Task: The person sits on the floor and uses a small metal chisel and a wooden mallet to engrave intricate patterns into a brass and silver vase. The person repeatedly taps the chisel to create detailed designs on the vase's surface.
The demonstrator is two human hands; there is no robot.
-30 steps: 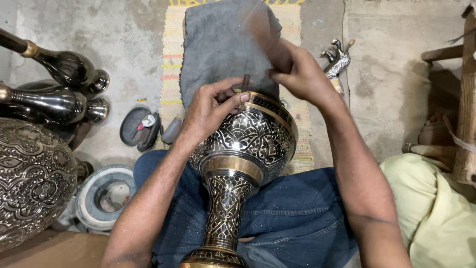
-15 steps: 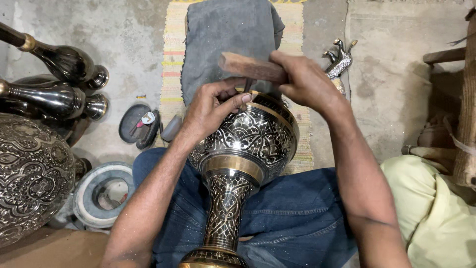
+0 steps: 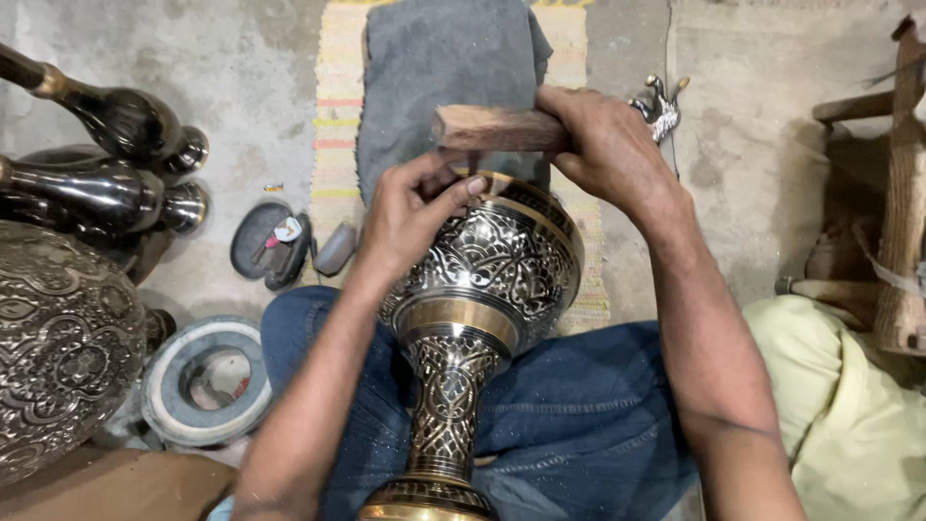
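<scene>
The vase (image 3: pixel 482 299) lies across the person's lap, foot toward the camera and mouth pointing away over a grey cloth (image 3: pixel 439 68) spread on a striped mat (image 3: pixel 333 116). It is engraved metal, dark with bright cut lines and a plain brass band around the shoulder, so it is probably heavy for its size, rigid, and slick where polished; the engraved skin would likely scratch or dent if it rolled onto the concrete floor (image 3: pixel 752 145). The left hand (image 3: pixel 410 217) rests on the shoulder near the rim, fingers curled and pinched together at the tips as if around a thin tool, though what sits between them is too small to make out. The right hand (image 3: pixel 603 145) is closed firmly around a wooden block (image 3: pixel 492 128), held level just above the left fingertips and the rim. The narrow stem and flared foot look like the surest places to take hold, with the belly cradled on the thighs; the rim seems the weakest edge. Two dark long-necked vases (image 3: pixel 106 154) lie at the left, a larger engraved vessel (image 3: pixel 58 347) below them, a ring (image 3: pixel 203 381) beside the knee, and a small silver figurine (image 3: pixel 661 106) beyond the right hand.
</scene>
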